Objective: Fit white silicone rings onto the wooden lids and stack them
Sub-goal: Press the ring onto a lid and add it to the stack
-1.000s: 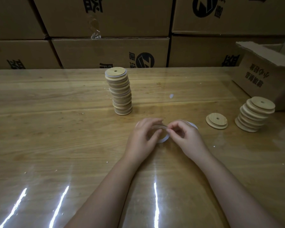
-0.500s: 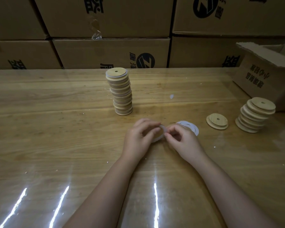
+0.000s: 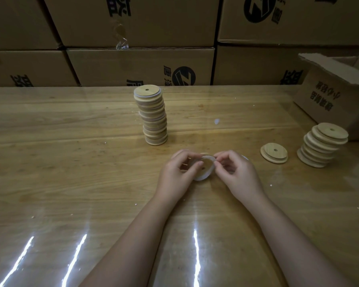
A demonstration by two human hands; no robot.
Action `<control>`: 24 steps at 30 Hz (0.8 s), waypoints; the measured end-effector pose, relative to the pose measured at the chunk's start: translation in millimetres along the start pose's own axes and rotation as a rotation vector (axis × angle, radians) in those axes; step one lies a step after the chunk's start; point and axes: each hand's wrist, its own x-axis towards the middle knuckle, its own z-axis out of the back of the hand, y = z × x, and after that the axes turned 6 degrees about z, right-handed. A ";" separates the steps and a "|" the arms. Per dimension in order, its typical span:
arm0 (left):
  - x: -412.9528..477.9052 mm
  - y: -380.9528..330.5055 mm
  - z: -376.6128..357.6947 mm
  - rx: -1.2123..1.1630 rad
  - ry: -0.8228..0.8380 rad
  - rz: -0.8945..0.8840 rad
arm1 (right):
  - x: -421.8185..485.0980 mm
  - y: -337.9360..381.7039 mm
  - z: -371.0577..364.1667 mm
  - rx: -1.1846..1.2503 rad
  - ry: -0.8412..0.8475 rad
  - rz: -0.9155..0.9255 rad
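Wood tabletop (image 3: 71, 162): glossy under a clear film and streaked with glare; all the task's things are carried on it.
Tall stack (image 3: 153, 117): ringed lids piled at the middle back. White edges are seen between the wooden discs. A slight lean is seen, so it is judged easy to topple and best added to from straight above.
Short stack (image 3: 321, 146): bare lids, slumped sideways, at the right beside an open carton (image 3: 336, 94). No white is seen on them.
Left grip (image 3: 178, 175): closed on the held lid, with fingers curled round its left rim and the thumb laid across its face.
Right grip (image 3: 238, 172): closed on the ring, whose right edge is pinched between thumb and fingertips.
Loose lid (image 3: 274, 153): laid flat between the right grip and the short stack, stepped side up, with a small hole at its centre.
Held lid (image 3: 205, 165): kept between both grips, in front of the tall stack and tilted toward the camera. Whether it rests on the tabletop cannot be told. It is pale, round wood with a centre hole. It is judged light, stiff and smooth, and best taken by the rim so that the step is left free.
Ring (image 3: 203, 177): white and thin, wrapped round the held lid's near and right side. Whether it is seated all round cannot be told. It is judged soft, stretchy and a little clingy. It is best pinched at the edge and worked on bit by bit, with the far side pinned so that it does not spring off.
White sliver (image 3: 245, 157): seen behind the right grip, possibly spare rings, but mostly hidden.
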 end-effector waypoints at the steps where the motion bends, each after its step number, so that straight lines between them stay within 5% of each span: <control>1: -0.2 -0.3 0.0 0.003 0.001 -0.004 | -0.2 0.7 0.2 0.016 0.000 -0.008; 15: 0.0 -3.0 0.1 -0.007 0.022 -0.027 | 4.0 -4.5 2.9 0.159 0.015 -0.158; 24: 0.6 -1.9 0.5 -0.001 0.041 -0.047 | 6.5 -4.1 17.1 0.145 0.164 -0.243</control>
